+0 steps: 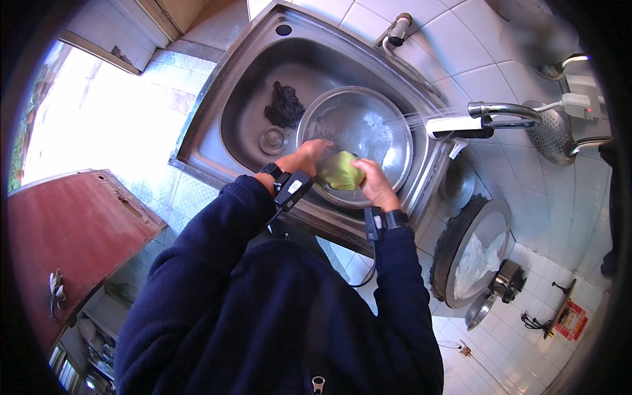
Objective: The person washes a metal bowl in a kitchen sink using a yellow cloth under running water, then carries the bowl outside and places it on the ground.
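A yellow-green cloth or sponge (344,170), blurred in part, is between my hands over a round metal basin (354,92). My right hand (375,182) grips its right side. My left hand (313,155) is at its left side, with the fingers partly hidden and a dark blur beside them; whether it grips the green thing I cannot tell. The basin sits in a stainless steel sink (237,69). Water sprays from the faucet (503,109) toward the basin. A dark, crumpled mesh-like thing (285,105) lies in the sink near the drain (273,140).
A second metal tap with a hose (399,34) is on the tiled wall. Right of the sink stand a large round pan (453,276) with a white cloth or plastic bag (476,264), and small metal bowls (480,311). A red panel (74,237) is at the left.
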A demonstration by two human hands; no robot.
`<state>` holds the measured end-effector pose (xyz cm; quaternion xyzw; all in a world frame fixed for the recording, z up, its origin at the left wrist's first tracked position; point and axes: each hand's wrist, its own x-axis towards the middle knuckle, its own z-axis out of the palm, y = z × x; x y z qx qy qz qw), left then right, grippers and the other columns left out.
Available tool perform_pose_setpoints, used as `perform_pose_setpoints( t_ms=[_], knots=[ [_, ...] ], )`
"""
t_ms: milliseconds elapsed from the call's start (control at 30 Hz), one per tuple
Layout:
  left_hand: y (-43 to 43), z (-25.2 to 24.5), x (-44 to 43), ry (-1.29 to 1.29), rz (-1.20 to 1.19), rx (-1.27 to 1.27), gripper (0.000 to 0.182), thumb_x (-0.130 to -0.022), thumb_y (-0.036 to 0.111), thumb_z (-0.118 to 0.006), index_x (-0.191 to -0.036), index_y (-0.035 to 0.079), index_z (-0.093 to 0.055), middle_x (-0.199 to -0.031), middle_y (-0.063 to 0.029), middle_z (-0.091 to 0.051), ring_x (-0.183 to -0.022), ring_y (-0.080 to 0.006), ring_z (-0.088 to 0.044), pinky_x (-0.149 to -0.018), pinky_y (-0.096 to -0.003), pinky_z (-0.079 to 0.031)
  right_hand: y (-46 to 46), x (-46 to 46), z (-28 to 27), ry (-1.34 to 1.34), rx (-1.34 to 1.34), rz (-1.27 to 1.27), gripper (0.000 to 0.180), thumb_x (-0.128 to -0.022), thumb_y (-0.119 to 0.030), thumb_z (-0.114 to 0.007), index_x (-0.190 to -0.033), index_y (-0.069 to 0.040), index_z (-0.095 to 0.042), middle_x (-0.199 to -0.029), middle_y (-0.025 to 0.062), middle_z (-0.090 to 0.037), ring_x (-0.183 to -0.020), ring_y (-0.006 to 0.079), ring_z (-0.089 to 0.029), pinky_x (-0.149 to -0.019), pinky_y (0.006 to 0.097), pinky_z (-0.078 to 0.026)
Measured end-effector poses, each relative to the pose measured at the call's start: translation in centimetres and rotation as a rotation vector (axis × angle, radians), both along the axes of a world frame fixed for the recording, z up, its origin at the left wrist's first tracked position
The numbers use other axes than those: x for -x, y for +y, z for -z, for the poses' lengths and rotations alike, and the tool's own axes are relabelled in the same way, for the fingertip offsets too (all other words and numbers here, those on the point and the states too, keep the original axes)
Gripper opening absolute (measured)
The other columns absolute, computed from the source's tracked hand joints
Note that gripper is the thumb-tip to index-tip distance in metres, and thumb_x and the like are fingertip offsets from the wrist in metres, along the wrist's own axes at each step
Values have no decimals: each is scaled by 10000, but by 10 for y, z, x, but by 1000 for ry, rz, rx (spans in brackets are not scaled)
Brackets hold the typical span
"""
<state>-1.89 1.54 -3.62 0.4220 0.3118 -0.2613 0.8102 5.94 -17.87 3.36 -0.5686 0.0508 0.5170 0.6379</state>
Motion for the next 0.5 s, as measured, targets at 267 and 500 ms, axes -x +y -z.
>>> perform_pose_setpoints(
  t_ms=[267,500],
  knots=[
    [-30,-59,-24,268,-196,419,525,-837,468,-617,-1188,93,-513,-1124,-100,-591,-1052,-246,-561,-981,-416,-406,12,7,-81,-114,-212,361,277,-872,-227,-603,-1029,0,-619,-962,88,-640,-949,185,-608,-868,307,-465],
    [-32,-55,-15,-961,177,-555,224,-719,220,-691,-903,128,-601,-920,-58,-618,-888,-233,-595,-813,-365,-470,58,41,-49,-1324,255,4,361,-806,-225,-691,-1038,33,-592,-1312,218,-497,-1188,369,-489,-1004,419,-387]
  ],
)
